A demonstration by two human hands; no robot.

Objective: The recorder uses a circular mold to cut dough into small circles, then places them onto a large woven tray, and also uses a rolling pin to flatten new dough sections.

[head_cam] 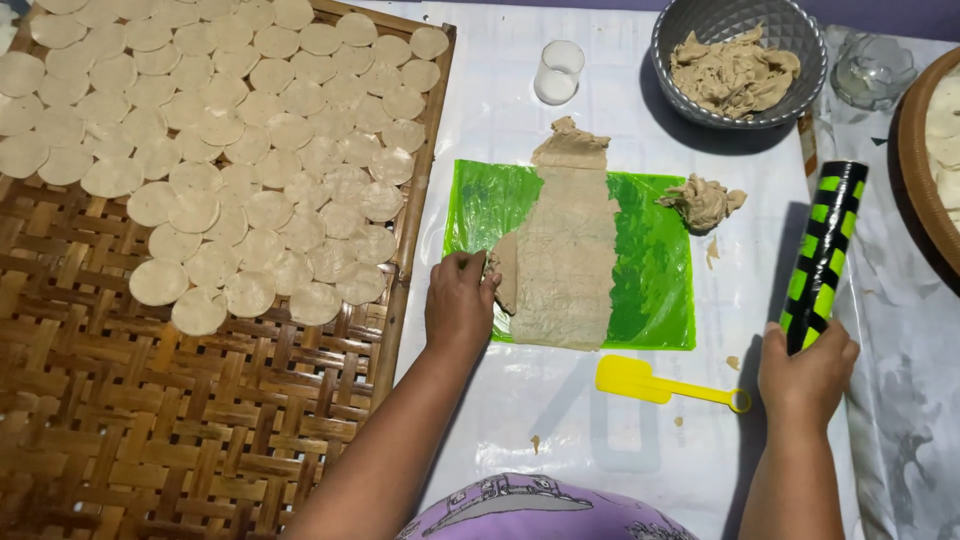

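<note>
A thin sheet of beige dough [565,250] lies rolled out on a green plastic mat [655,265]. My left hand [460,300] pinches the sheet's left edge, where a flap is folded up. My right hand [808,375] grips the lower end of a black and green checked rolling tube [825,250], which rests on the table to the right of the mat. A small lump of dough [703,200] sits on the mat's upper right corner.
A woven bamboo tray [200,420] at left carries several round dough discs [230,130]. A grey bowl [740,60] of dough scraps stands at the back. A white cup [558,72], a yellow scraper [655,382], a glass dish [872,68] and another tray [925,150] are nearby.
</note>
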